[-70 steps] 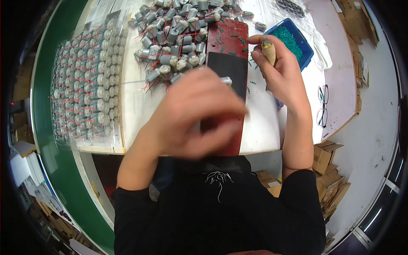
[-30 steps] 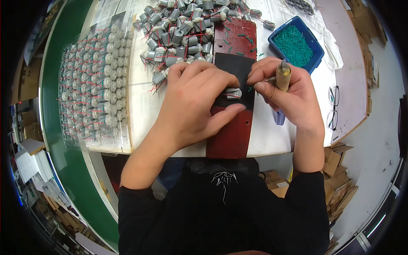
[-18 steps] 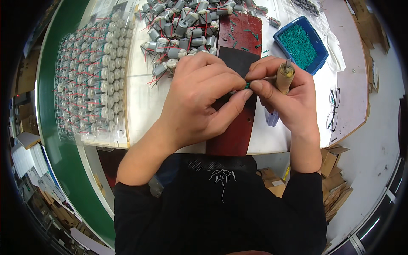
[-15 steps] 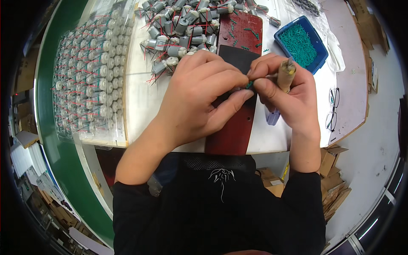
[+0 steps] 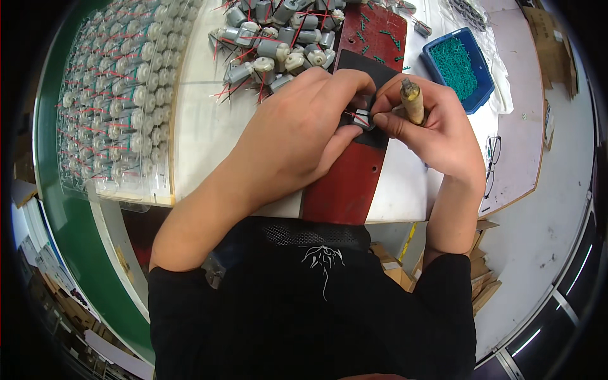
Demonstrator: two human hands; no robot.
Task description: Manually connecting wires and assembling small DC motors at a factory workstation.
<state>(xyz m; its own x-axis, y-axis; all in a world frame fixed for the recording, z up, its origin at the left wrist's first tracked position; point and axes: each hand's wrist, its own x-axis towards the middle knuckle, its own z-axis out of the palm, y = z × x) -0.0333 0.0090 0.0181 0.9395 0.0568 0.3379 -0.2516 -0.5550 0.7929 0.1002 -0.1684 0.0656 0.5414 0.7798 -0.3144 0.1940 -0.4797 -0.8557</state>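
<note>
My left hand (image 5: 297,123) is closed around a small grey motor (image 5: 362,118) with a red wire, over the black pad (image 5: 354,63) on a red board (image 5: 342,190). Most of the motor is hidden behind my fingers. In my right hand (image 5: 443,123) is a tool with a tan, wrapped-looking handle (image 5: 413,104). A short metal stub sticks up from the handle; its lower end is out of sight. The right thumb and forefinger meet at the motor's right end, and whatever they pinch there cannot be made out.
Grey motors (image 5: 273,49) with white ends and red and black wires lie heaped beyond my left hand. Clear trays of motors (image 5: 120,107) fill the left side. Green pins lie on the board's far part; many more fill a blue bin (image 5: 486,95). Glasses (image 5: 493,164) rest at right.
The motor with its red wire has come into sight between my hands, where a bit of green showed before. The tool handle has tilted left. The whole view has shifted slightly.
</note>
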